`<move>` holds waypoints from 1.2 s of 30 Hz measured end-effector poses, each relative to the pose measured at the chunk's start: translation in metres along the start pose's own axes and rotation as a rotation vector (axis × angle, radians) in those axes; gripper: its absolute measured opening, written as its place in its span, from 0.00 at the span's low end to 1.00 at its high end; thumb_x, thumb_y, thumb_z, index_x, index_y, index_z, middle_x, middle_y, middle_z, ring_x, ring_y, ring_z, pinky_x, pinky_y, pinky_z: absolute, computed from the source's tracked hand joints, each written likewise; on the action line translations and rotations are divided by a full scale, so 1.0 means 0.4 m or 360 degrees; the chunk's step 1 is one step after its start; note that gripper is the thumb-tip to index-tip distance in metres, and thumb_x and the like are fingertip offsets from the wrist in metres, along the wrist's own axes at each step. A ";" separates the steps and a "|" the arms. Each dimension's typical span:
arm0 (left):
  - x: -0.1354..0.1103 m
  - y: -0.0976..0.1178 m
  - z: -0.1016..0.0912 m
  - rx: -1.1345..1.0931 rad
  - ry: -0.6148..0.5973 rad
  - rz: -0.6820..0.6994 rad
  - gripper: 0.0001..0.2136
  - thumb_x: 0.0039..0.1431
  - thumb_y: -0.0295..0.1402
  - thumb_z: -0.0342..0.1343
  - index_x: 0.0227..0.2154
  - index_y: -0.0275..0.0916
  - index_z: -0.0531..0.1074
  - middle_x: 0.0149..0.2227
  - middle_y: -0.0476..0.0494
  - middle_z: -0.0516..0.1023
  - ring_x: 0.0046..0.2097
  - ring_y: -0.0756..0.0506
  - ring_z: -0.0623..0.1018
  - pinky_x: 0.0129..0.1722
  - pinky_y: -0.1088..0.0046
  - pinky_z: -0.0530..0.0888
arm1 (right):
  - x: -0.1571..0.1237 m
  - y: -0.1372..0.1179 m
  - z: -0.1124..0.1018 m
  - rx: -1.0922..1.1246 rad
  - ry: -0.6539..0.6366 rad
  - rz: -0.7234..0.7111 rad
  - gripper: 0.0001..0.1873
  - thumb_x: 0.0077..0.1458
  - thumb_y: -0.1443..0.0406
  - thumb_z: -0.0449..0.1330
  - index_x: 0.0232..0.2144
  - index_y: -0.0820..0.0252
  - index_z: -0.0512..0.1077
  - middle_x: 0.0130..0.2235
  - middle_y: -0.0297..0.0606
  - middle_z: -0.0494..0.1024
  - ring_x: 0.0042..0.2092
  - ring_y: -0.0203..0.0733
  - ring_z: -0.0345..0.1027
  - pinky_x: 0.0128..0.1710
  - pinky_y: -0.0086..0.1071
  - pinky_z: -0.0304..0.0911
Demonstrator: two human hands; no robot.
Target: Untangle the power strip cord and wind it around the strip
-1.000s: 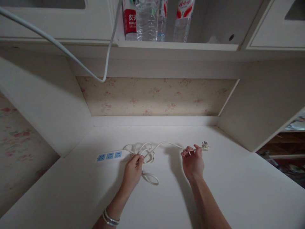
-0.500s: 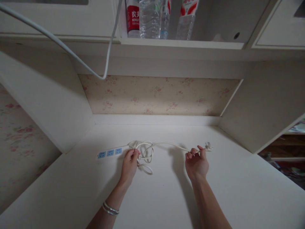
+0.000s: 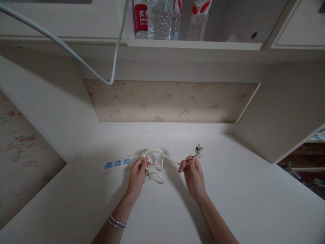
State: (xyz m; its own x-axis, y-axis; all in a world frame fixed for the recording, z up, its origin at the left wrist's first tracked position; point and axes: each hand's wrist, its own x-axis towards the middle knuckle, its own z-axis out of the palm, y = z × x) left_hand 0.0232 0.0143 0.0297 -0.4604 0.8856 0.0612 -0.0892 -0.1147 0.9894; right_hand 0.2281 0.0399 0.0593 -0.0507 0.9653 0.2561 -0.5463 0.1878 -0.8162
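A white power strip (image 3: pixel 117 163) with blue socket faces lies on the white desktop, left of my hands. Its white cord (image 3: pixel 157 149) runs in loose loops between the two hands. My left hand (image 3: pixel 138 173) is closed on the looped cord beside the strip's right end. Further right, my right hand (image 3: pixel 193 174) pinches the cord close to its plug (image 3: pixel 198 148), which sticks up past the fingers with its metal prongs showing. Some cord is wound around near the plug. My fingers hide part of the loops.
Side panels of the cabinet flank the white desktop (image 3: pixel 162 213). Above it, a shelf (image 3: pixel 195 44) holds several plastic bottles (image 3: pixel 159 20). A thick white cable or tube (image 3: pixel 76 56) hangs at upper left, in front of the cabinet. Floral wallpaper (image 3: pixel 165 101) covers the back.
My right hand has moved left, toward my left hand, bringing the plug along; the plug now points more upward. The cord between the hands has slackened. My left hand stays nearly in place.
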 end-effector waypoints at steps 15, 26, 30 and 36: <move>-0.004 0.025 0.003 0.0106 0.0115 0.0167 0.20 0.53 0.50 0.56 0.34 0.35 0.75 0.30 0.44 0.77 0.32 0.48 0.74 0.31 0.76 0.70 | -0.033 0.009 -0.016 -0.1146 -0.0285 -0.0172 0.18 0.60 0.52 0.52 0.34 0.57 0.74 0.26 0.33 0.67 0.29 0.39 0.58 0.30 0.31 0.50; -0.039 0.065 0.025 0.0293 -0.0219 0.0284 0.17 0.55 0.48 0.55 0.28 0.38 0.74 0.29 0.45 0.76 0.34 0.46 0.75 0.37 0.73 0.71 | -0.041 0.055 0.025 -0.1897 -0.0714 -0.0452 0.20 0.62 0.57 0.51 0.21 0.55 0.71 0.19 0.33 0.65 0.26 0.38 0.55 0.30 0.32 0.43; -0.041 0.059 0.028 0.0302 -0.0338 0.0252 0.16 0.55 0.47 0.55 0.29 0.38 0.76 0.30 0.44 0.77 0.37 0.44 0.76 0.39 0.72 0.72 | -0.027 0.077 0.042 -0.2129 -0.0656 -0.0584 0.20 0.63 0.58 0.51 0.22 0.54 0.73 0.21 0.36 0.70 0.28 0.39 0.56 0.33 0.34 0.44; -0.025 0.038 0.013 0.0433 -0.0317 0.0288 0.16 0.59 0.44 0.52 0.40 0.37 0.75 0.30 0.45 0.77 0.33 0.46 0.75 0.37 0.74 0.71 | -0.011 0.069 0.082 -0.2431 -0.0508 -0.0857 0.14 0.61 0.57 0.54 0.28 0.53 0.75 0.28 0.39 0.72 0.37 0.44 0.57 0.45 0.43 0.46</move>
State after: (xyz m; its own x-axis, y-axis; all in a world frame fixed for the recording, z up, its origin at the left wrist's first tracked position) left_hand 0.0310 0.0060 0.0450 -0.2641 0.9351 0.2361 0.2276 -0.1775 0.9574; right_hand 0.1858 0.0349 0.0528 -0.4047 0.6964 0.5927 0.7092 0.6481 -0.2773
